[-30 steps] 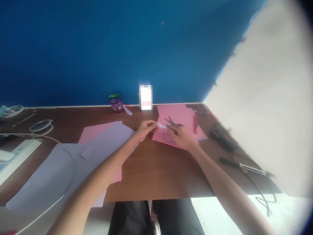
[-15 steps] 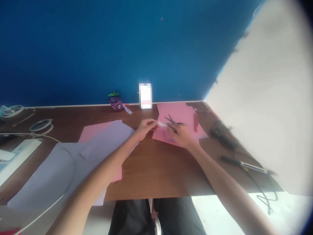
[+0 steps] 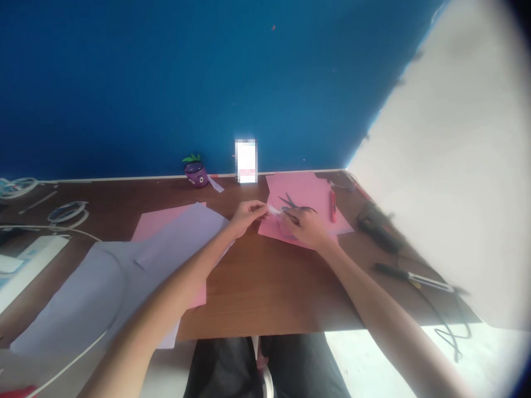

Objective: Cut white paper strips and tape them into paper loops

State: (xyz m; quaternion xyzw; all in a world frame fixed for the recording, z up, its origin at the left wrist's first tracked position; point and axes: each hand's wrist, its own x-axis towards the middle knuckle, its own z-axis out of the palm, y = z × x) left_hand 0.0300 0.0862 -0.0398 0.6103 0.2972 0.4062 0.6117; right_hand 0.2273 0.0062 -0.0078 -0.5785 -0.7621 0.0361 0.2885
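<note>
My left hand (image 3: 248, 217) has its thumb and fingers pinched on a small pale paper strip (image 3: 274, 210). The strip reaches toward my right hand (image 3: 306, 225), whose fingers are closed round a slim dark tool (image 3: 291, 216). What kind of tool it is, I cannot make out. Just beyond the right fingers, a pair of scissors (image 3: 289, 201) lies with parted blades on pink paper sheets (image 3: 296, 185). A red cutter or pen (image 3: 333, 207) rests on the right part of these sheets.
Large lilac sheets (image 3: 166, 249) and pink paper lie under my left forearm. A purple cup (image 3: 196, 174) and a bright screen (image 3: 247, 161) stand by the blue wall. To the right are a dark glue gun (image 3: 379, 229) and a black-handled knife (image 3: 410, 276); a cable crosses the left.
Almost nothing differs. Both hands keep their places over the pink paper, and the view has shifted very slightly.
</note>
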